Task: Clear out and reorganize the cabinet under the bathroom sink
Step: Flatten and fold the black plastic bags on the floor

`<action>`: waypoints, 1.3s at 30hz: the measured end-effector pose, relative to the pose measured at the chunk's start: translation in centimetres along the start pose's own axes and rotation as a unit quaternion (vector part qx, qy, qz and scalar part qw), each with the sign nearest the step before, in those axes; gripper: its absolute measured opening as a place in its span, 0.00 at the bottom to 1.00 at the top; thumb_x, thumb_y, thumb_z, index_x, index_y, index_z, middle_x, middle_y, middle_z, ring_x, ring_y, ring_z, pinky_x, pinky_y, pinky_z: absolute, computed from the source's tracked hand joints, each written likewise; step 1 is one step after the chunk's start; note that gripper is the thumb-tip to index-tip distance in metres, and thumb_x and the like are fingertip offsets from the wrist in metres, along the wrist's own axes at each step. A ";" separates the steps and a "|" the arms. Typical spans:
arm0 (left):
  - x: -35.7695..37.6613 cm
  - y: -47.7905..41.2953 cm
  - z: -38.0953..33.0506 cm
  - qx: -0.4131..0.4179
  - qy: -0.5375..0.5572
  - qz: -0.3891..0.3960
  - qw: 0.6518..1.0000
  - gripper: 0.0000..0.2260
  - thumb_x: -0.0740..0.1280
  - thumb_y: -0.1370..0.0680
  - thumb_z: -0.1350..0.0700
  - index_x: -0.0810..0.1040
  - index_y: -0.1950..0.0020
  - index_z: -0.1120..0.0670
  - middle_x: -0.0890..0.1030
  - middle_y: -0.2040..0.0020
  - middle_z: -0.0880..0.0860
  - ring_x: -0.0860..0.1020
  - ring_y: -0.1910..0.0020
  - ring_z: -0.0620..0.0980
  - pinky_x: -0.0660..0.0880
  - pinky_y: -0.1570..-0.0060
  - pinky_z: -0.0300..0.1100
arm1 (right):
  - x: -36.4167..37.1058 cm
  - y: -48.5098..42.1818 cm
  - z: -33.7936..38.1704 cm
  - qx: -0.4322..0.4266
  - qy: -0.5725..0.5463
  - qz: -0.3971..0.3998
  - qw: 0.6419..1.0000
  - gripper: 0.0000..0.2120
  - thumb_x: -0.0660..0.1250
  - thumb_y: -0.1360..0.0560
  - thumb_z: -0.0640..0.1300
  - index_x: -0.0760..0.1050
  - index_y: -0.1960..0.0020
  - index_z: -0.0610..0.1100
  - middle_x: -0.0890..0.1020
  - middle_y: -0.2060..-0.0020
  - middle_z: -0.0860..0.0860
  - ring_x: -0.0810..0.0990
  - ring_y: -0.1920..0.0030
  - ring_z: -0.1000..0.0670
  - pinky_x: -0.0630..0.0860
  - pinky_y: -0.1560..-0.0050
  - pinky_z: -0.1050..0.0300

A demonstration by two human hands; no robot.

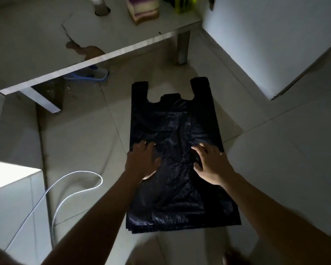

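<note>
head view. the black plastic bag (172, 121) lies flattened on the tiled floor (80, 131) straight ahead of me, between my arms. bare tile borders it on the left and the right. beyond its far end, a low white board (36, 44) on legs crosses the upper left. a tall white panel (256, 44) stands near its far right corner. a white cable (78, 175) loops on the floor left of my left arm, apart from the bag.

the bag is pressed flat and creased, with layered edges at its near left corner. its mouth and two handle loops are at the far end.

its long axis runs from me toward the board, handles pointing away and closed bottom edge nearest me.

my left hand (141, 161) lies palm down on the bag's left edge, fingers spread wide. my right hand (212, 165) rests on its right half, fingers also spread. neither grips anything.

a blue sandal (92, 74) lies under the board. a bottle (100, 6), a striped block (143, 10) and a green object (183, 4) stand on it.
</note>
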State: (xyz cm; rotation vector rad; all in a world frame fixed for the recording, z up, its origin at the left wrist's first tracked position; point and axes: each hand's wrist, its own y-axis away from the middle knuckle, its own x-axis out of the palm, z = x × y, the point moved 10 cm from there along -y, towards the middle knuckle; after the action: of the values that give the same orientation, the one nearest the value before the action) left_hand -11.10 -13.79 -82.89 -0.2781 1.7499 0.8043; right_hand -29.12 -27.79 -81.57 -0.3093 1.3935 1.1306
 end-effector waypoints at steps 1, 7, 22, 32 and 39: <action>1.5 0.3 0.0 -0.003 -0.019 0.012 1.000 0.32 0.57 0.22 0.35 0.55 0.21 0.47 0.56 0.21 0.57 0.57 0.24 0.62 0.62 0.30 0.61 | 1.3 0.0 0.1 -0.007 0.013 0.002 1.000 0.30 0.58 0.21 0.58 0.53 0.22 0.56 0.57 0.23 0.50 0.58 0.24 0.43 0.64 0.29 0.41; 3.8 1.4 0.4 -0.023 0.000 -0.060 0.998 0.35 0.54 0.23 0.36 0.47 0.19 0.47 0.45 0.19 0.56 0.43 0.21 0.63 0.46 0.27 0.68 | 4.7 1.0 -0.4 -0.008 0.080 -0.034 0.996 0.42 0.61 0.23 0.61 0.41 0.19 0.53 0.50 0.20 0.46 0.49 0.21 0.40 0.57 0.25 0.36; 7.0 2.1 -1.8 0.059 0.001 -0.010 0.998 0.36 0.48 0.20 0.34 0.37 0.20 0.49 0.35 0.20 0.52 0.35 0.22 0.58 0.42 0.25 0.63 | 6.4 1.1 1.2 -0.068 0.042 -0.013 0.997 0.36 0.60 0.21 0.54 0.46 0.19 0.52 0.51 0.20 0.46 0.49 0.20 0.41 0.56 0.24 0.38; 6.8 8.8 -7.6 0.177 0.001 0.194 0.965 0.23 0.69 0.32 0.32 0.77 0.49 0.49 0.80 0.45 0.51 0.78 0.44 0.54 0.76 0.47 0.48 | 4.0 4.4 4.5 -0.216 0.071 0.055 0.972 0.10 0.72 0.28 0.47 0.72 0.51 0.50 0.76 0.49 0.52 0.78 0.50 0.47 0.76 0.54 0.53; 9.8 11.3 -8.4 0.192 -0.179 0.191 0.946 0.51 0.74 0.37 0.33 0.56 0.24 0.52 0.58 0.25 0.60 0.59 0.27 0.62 0.61 0.32 0.62 | 7.0 5.2 3.0 -0.153 0.074 0.115 0.979 0.14 0.73 0.28 0.44 0.69 0.50 0.50 0.71 0.44 0.49 0.73 0.45 0.45 0.72 0.55 0.53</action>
State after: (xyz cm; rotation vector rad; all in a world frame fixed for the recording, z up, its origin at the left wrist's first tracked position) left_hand -27.08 -8.80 -86.54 0.4579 1.5865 0.7084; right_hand -32.75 -19.99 -84.73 -0.4691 1.4089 1.5460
